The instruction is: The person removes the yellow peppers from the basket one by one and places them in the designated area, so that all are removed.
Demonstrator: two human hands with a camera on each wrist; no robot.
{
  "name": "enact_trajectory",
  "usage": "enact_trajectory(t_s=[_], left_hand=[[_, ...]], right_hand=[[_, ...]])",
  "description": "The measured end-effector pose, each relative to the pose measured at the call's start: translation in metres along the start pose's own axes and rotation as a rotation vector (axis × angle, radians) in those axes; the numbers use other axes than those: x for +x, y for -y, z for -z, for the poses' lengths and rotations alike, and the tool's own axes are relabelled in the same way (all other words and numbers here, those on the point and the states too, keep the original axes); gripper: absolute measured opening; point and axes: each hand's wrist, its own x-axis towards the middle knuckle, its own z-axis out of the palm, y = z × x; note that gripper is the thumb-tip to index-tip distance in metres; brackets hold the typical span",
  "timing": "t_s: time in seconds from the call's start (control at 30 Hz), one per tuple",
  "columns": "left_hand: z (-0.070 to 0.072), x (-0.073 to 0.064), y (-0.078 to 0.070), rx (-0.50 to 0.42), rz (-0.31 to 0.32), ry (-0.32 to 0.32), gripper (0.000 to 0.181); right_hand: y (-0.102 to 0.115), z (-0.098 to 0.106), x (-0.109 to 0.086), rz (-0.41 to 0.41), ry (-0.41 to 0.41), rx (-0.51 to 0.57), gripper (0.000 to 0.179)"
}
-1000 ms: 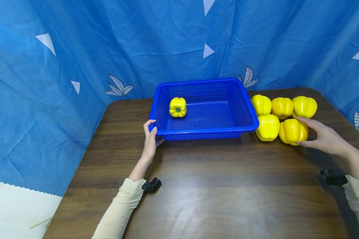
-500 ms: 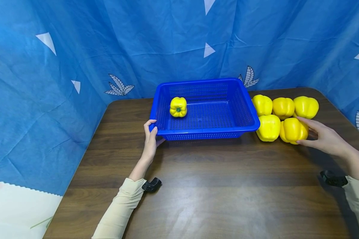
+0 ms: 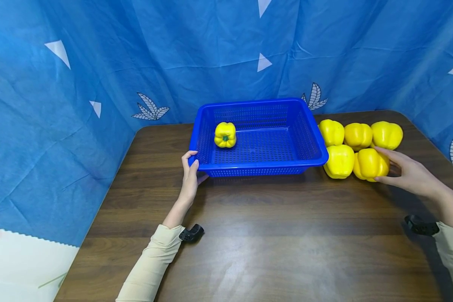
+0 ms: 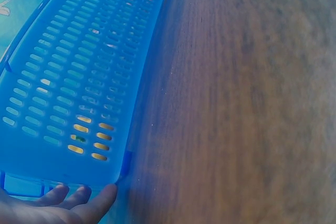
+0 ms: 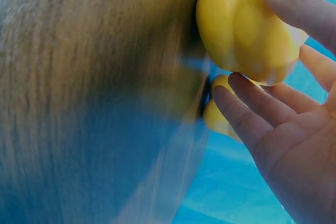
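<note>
A blue plastic basket (image 3: 249, 167) with slotted walls stands at the back middle of the table in the head view. My left hand (image 3: 190, 176) grips its front left corner, and in the left wrist view the fingertips (image 4: 107, 195) show against its wall. One yellow bell pepper (image 3: 225, 135) lies inside on the left, its green stem end facing me. Over at the right, my right hand (image 3: 411, 172) holds another yellow bell pepper (image 3: 368, 164) between thumb and fingers. That pepper sits at the front right of a group and appears to touch the one on its left.
Several more yellow bell peppers stand close together right of the basket, among them a front left pepper (image 3: 339, 161) and a back right pepper (image 3: 386, 135). A blue curtain (image 3: 226, 50) hangs behind the brown wooden table (image 3: 268, 235).
</note>
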Motion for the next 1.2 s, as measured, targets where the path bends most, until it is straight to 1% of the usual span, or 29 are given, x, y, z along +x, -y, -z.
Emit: enact_trajectory(t_s=[0.2, 0.43, 0.77, 0.93, 1.13, 1.2], left_hand=[[0.0005, 0.0001, 0.0008, -0.015, -0.004, 0.003, 0.034], [0.0004, 0.0, 0.0007, -0.005, -0.006, 0.005, 0.035], [0.0004, -0.0005, -0.0009, 0.006, -0.005, -0.003, 0.034], [0.0011, -0.0016, -0.0007, 0.008, -0.002, -0.006, 0.035], [0.001, -0.0002, -0.0007, -0.01, -0.011, -0.009, 0.036], [0.0008, 0.0004, -0.0006, -0.016, -0.014, -0.008, 0.036]], right_hand=[[0.0001, -0.0003, 0.0001, 0.01, -0.004, -0.004, 0.085], [-0.0001, -0.0017, -0.0007, -0.01, 0.016, 0.01, 0.09], [-0.0009, 0.0002, -0.0018, 0.0, 0.007, 0.033, 0.09], [0.0004, 0.0026, -0.0023, 0.006, 0.014, 0.013, 0.091], [0.0032, 0.0065, -0.0037, -0.014, 0.022, -0.049, 0.093], [0.004, 0.0077, -0.0047, -0.021, 0.02, -0.052, 0.094]])
